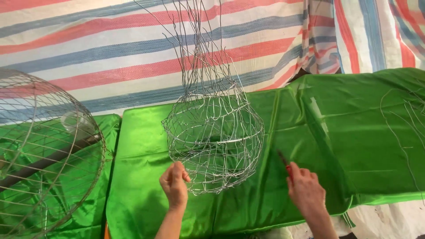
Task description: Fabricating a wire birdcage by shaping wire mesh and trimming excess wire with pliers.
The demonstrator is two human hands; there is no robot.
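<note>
Left hand (174, 185) is pinched on the rim of a round silver wire-mesh basket (214, 132); red-handled pliers (285, 165) are gripped by the right hand (306, 191), over the green satin-covered desk (354, 146).

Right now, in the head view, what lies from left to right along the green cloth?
Round wire fan guard → left hand gripping the woven wire basket → right hand holding a red-handled tool → loose wire strands.

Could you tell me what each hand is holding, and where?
Left hand pinches the wire basket at its lower rim; right hand grips a red-handled tool by its handle.
</note>
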